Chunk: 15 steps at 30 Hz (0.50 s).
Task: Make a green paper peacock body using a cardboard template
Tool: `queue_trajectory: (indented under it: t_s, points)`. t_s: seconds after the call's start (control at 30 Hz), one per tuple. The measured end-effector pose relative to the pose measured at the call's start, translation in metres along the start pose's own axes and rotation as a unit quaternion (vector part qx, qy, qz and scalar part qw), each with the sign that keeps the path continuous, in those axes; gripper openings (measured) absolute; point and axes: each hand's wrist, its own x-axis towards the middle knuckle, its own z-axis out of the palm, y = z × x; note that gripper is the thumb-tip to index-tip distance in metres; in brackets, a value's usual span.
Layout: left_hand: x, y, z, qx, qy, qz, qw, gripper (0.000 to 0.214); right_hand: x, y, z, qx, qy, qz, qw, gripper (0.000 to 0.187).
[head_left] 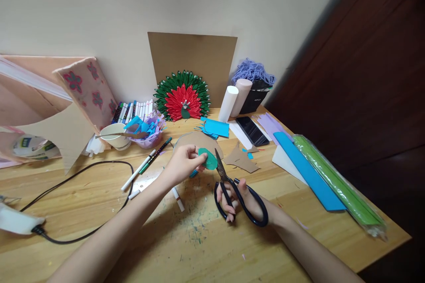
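Note:
My left hand (182,163) pinches a small teal paper piece (209,160) above the wooden table (109,212). My right hand (242,199) grips black-handled scissors (232,190) with fingers through the loops. The blades point up and left and meet the edge of the teal piece. A brown cardboard cutout (195,140) lies just behind my left hand.
Behind stand a red-and-green paper fan (182,95), a brown board (192,59), markers (133,110), a paper cup (114,136), a bowl of scraps (148,130) and two rolls (234,99). A phone (252,130), blue (308,172) and green (335,181) sheets lie right. A black cable (83,199) runs left.

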Motion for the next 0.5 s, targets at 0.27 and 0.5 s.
queue_trajectory:
  t_s: [0.27,0.5]
  points:
    - [-0.001,-0.001,0.000,0.000,0.004,-0.001,1.000,0.017,0.003,0.005,0.008,-0.001,0.031,-0.001,1.000,0.078]
    - [0.000,0.000,-0.002,0.030,-0.030,-0.011,0.999,0.017,0.006,0.008,0.014,0.002,0.055,-0.003,0.998,0.076]
